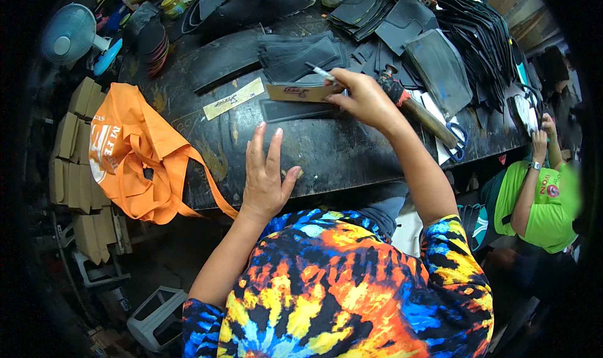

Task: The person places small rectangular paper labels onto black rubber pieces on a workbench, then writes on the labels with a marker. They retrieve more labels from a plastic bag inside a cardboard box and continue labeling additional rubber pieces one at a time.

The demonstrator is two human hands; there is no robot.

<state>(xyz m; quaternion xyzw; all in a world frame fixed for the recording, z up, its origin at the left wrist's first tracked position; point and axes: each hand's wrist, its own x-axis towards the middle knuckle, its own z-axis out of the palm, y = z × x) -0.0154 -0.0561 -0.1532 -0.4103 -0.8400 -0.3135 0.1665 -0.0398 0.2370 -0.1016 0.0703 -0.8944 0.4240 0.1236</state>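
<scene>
My right hand [363, 99] pinches a rectangular brown card template [282, 93] by its right end. A slim silver-white pen [321, 72] is also held between those fingers, pointing up and to the left. Just below the card lies a dark flat strip [292, 111], partly covered by it. My left hand [266, 177] hovers over or rests on the near part of the black table, with its fingers spread and nothing in it. Off to the left of the held card lies a cream card strip [233, 99] with handwriting.
An orange cloth bag [141, 154] hangs over the table's left edge. Black cut pieces [301, 53] and a tall stack [471, 44] fill the far side. A hammer [427, 120] and blue-handled scissors [461, 143] lie right. A person in green [534, 198] works at the right.
</scene>
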